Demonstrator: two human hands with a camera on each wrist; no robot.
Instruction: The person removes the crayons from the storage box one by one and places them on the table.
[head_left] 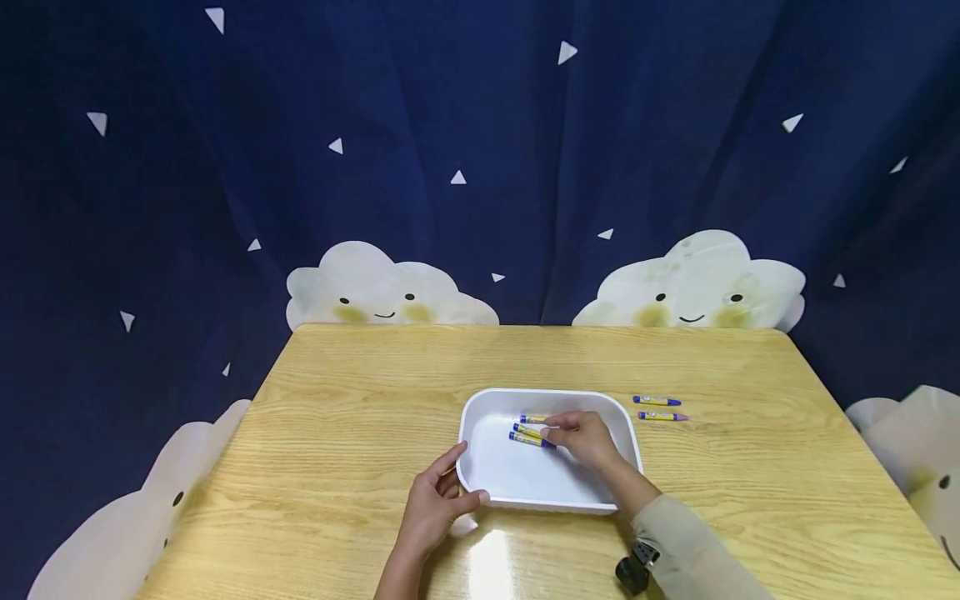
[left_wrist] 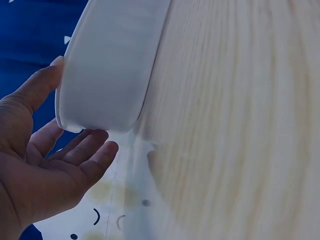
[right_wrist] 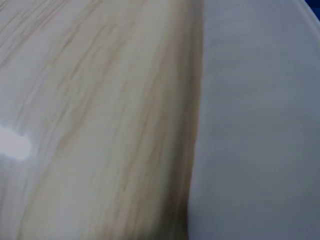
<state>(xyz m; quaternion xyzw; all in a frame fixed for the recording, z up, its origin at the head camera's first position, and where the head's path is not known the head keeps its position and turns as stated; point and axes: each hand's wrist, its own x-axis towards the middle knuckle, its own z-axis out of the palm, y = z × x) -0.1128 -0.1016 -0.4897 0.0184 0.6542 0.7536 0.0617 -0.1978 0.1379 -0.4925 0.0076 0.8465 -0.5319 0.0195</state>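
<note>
A white plastic tray (head_left: 517,492) stands on the wooden table. Its near left corner is held by my left hand (head_left: 431,508), thumb on the front rim and fingers at the left side; the left wrist view shows this hand (left_wrist: 55,150) at the tray's wall (left_wrist: 110,65). Inside the tray lie yellow crayons with blue ends, among them a lower crayon (head_left: 525,438) and an upper crayon (head_left: 531,418). My right hand (head_left: 588,437) reaches in over the right side and pinches a crayon (head_left: 523,428) near its right end; the fingertips partly hide it.
Right of the tray, a blue-tipped crayon (head_left: 656,401) and a pink-tipped crayon (head_left: 662,416) lie on the table (head_left: 360,400). A dark blue curtain (head_left: 450,100) with white triangles and clouds hangs behind. The right wrist view shows only the tabletop (right_wrist: 100,100) and tray's outer wall (right_wrist: 255,125).
</note>
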